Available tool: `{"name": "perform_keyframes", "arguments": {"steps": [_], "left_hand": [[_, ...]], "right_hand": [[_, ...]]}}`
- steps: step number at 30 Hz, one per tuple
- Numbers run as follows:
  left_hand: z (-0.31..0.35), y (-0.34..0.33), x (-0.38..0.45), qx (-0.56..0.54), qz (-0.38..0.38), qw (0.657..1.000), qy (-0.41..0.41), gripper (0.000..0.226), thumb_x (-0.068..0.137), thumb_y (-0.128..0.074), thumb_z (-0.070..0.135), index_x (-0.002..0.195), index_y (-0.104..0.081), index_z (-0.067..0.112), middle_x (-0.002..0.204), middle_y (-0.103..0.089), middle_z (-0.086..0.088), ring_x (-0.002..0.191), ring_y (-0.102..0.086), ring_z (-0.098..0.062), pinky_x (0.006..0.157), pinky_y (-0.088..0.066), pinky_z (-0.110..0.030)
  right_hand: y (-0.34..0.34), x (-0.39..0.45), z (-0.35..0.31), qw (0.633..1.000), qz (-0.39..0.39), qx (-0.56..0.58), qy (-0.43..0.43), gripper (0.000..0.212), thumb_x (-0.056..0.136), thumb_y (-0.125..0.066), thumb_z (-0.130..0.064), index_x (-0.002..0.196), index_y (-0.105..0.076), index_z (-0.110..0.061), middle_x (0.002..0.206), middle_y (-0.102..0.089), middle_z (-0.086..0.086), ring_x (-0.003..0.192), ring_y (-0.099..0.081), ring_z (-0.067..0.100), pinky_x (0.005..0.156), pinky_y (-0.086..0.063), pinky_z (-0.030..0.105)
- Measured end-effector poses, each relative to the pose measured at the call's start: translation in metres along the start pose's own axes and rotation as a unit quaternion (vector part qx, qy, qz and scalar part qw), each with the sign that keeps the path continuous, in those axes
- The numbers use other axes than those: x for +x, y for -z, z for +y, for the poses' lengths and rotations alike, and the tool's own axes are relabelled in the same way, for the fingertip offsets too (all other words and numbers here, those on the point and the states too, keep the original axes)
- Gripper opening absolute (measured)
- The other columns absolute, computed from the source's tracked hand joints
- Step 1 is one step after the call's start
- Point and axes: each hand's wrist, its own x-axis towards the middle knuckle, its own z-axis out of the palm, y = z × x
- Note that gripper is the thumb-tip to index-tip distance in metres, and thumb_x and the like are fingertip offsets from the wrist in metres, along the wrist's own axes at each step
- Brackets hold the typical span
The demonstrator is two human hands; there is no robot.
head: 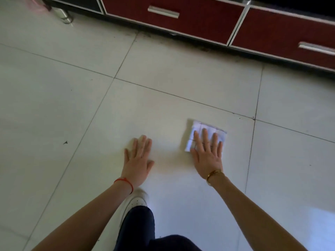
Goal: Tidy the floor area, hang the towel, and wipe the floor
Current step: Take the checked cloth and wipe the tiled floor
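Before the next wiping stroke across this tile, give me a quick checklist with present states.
1. Right hand flat on the folded cloth, fingers straight: ok.
2. Cloth lying flat on the floor tile: ok.
3. Left hand braced flat on the floor, apart from the cloth: ok.
4. Dark speck to the left not yet wiped: not ok.
5. Grime along the cabinet base: not ok.
6. Cloth dampness: cannot tell.

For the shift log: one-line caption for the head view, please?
Right hand presses a folded white cloth flat on the tiled floor; left hand braces beside it.
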Motion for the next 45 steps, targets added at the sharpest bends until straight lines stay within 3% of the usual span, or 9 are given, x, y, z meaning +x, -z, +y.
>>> {"name": "perform_keyframes", "arguments": {"steps": [4,8,14,18,24,30,36,41,45], "left_hand": [[-0.001,-0.002,0.001,0.007,0.009,1.000,-0.002,0.074,0.095,-0.046,0.034,0.154,-0.003,0.021,0.162,0.000,-0.004,0.147,-0.005,-0.037,0.109,-0.024,-0.064],[-0.003,-0.004,0.002,0.004,0.002,1.000,-0.002,0.073,0.098,-0.042,0.035,0.154,0.001,0.020,0.161,0.010,-0.002,0.148,0.005,-0.035,0.113,-0.016,-0.061],[-0.003,0.001,0.002,-0.022,-0.023,0.999,-0.006,0.076,0.100,-0.038,0.038,0.151,0.016,0.021,0.156,0.030,0.003,0.146,0.022,-0.029,0.116,-0.003,-0.056],[-0.003,0.001,0.001,-0.025,-0.018,0.999,-0.009,0.074,0.100,-0.038,0.035,0.153,0.012,0.021,0.158,0.026,0.001,0.146,0.020,-0.030,0.116,-0.006,-0.058],[-0.003,-0.003,0.001,-0.005,-0.001,1.000,-0.005,0.072,0.101,-0.034,0.037,0.152,0.014,0.020,0.158,0.026,0.001,0.147,0.018,-0.031,0.117,-0.009,-0.058],[-0.020,0.000,-0.015,-0.030,0.046,0.997,0.048,0.074,0.099,-0.038,0.040,0.154,0.007,0.020,0.160,0.018,0.002,0.147,0.018,-0.025,0.117,0.000,-0.054],[-0.090,0.013,-0.040,-0.033,0.088,0.986,0.136,0.069,0.099,-0.041,0.034,0.155,-0.005,0.017,0.163,0.005,-0.002,0.149,0.002,-0.030,0.114,-0.011,-0.064],[-0.119,0.011,-0.050,-0.083,0.068,0.973,0.204,0.073,0.098,-0.035,0.047,0.153,0.010,0.027,0.162,0.013,0.002,0.148,0.012,-0.027,0.110,-0.008,-0.069],[-0.126,0.004,-0.044,-0.096,0.061,0.969,0.217,0.074,0.097,-0.033,0.051,0.154,0.008,0.026,0.161,0.016,0.002,0.148,0.014,-0.029,0.105,-0.010,-0.076]], "right_hand": [[0.026,0.058,0.010,0.992,-0.008,0.030,-0.122,0.057,0.099,-0.011,-0.049,0.149,0.012,-0.036,0.159,0.017,0.002,0.143,0.018,0.040,0.115,0.008,0.056],[0.020,0.076,-0.043,1.000,-0.013,0.007,-0.003,0.058,0.100,-0.019,-0.044,0.150,0.009,-0.036,0.159,0.017,0.002,0.142,0.020,0.040,0.115,0.011,0.055],[-0.025,-0.024,-0.069,0.991,-0.004,-0.023,0.129,0.058,0.099,-0.015,-0.044,0.152,0.004,-0.030,0.160,0.011,0.006,0.143,0.015,0.042,0.115,0.004,0.058],[-0.020,-0.046,-0.012,1.000,0.010,0.006,0.009,0.060,0.096,-0.010,-0.049,0.152,0.003,-0.032,0.160,0.009,0.003,0.144,0.012,0.040,0.117,0.004,0.055],[0.021,0.031,0.018,0.988,0.007,0.033,-0.150,0.057,0.100,-0.016,-0.041,0.150,0.012,-0.035,0.159,0.016,0.006,0.143,0.016,0.041,0.115,0.010,0.055],[0.004,0.058,-0.094,0.994,-0.034,-0.014,0.098,0.062,0.099,-0.026,-0.035,0.150,0.010,-0.035,0.158,0.020,0.001,0.142,0.022,0.037,0.115,0.010,0.055],[-0.047,-0.010,-0.158,0.962,-0.051,-0.084,0.255,0.060,0.096,-0.009,-0.046,0.151,0.011,-0.031,0.158,0.020,0.006,0.141,0.024,0.040,0.115,0.004,0.059],[-0.024,0.024,-0.141,0.988,-0.053,-0.042,0.143,0.062,0.091,-0.001,-0.053,0.148,0.016,-0.036,0.156,0.025,0.000,0.140,0.027,0.036,0.115,0.015,0.052],[0.007,0.093,-0.150,0.999,-0.039,0.002,0.024,0.058,0.100,-0.017,-0.047,0.149,0.013,-0.037,0.158,0.022,0.001,0.141,0.024,0.038,0.115,0.014,0.053]]}}
